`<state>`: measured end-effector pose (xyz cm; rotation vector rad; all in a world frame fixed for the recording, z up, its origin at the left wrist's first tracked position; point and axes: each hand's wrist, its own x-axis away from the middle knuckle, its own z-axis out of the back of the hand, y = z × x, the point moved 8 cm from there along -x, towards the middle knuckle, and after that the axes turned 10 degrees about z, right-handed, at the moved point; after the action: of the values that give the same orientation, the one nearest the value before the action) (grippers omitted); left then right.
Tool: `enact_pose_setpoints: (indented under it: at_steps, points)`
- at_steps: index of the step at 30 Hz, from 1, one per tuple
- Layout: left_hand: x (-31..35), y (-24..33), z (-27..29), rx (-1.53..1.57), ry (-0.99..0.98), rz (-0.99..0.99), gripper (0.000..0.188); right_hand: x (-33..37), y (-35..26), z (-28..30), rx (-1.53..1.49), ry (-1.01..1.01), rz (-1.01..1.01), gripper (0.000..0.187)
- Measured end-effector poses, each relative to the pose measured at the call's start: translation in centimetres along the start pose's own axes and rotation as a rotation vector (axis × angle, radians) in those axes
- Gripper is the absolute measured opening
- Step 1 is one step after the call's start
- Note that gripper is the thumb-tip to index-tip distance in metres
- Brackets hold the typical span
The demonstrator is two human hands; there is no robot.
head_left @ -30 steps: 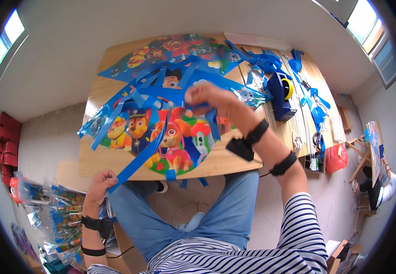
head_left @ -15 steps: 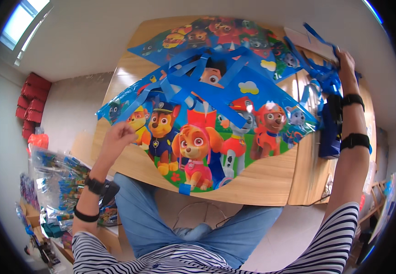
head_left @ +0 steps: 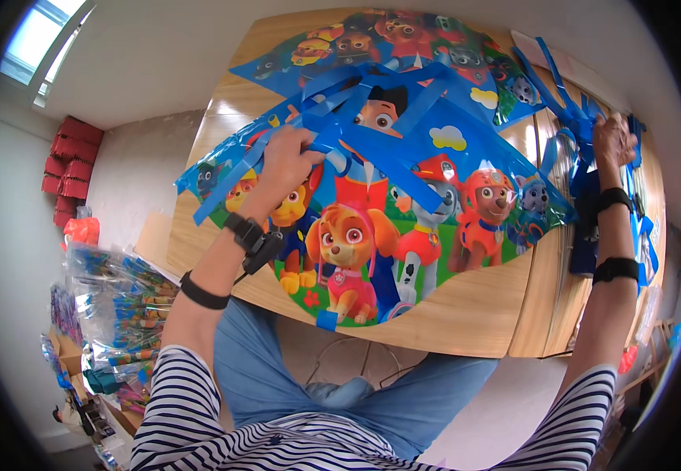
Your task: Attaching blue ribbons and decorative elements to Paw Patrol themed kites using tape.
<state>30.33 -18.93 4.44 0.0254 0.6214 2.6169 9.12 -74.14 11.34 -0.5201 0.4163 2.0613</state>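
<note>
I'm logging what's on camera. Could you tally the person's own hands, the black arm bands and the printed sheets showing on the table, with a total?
Left hand and right hand: 2
Black arm bands, two on each arm: 4
Front sheet and back sheet: 2
Total: 8
Blue strips are left out: too tangled to count.

Seeing front sheet (head_left: 356, 235) on surface (head_left: 481, 302), second sheet (head_left: 403, 39) behind it, strips (head_left: 411, 188) lying across front sheet, strip bundle (head_left: 580, 125) to the right, bagged packs (head_left: 128, 298) left of surface, boxes (head_left: 73, 161) beyond packs.
</note>
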Motion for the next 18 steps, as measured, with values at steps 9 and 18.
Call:
enact_pose_setpoints:
  at_steps: [9,18]
  points:
    - [17.2,12.2,4.8,0.368,-0.166,-0.307,0.022,33.5,-20.2,10.7,-1.664,-1.724,-0.173,0.068]
    - [36.4,13.3,-1.0,0.765,-1.097,-0.077,0.024,39.2,-17.9,14.8,-2.124,-1.491,-0.597,0.03]
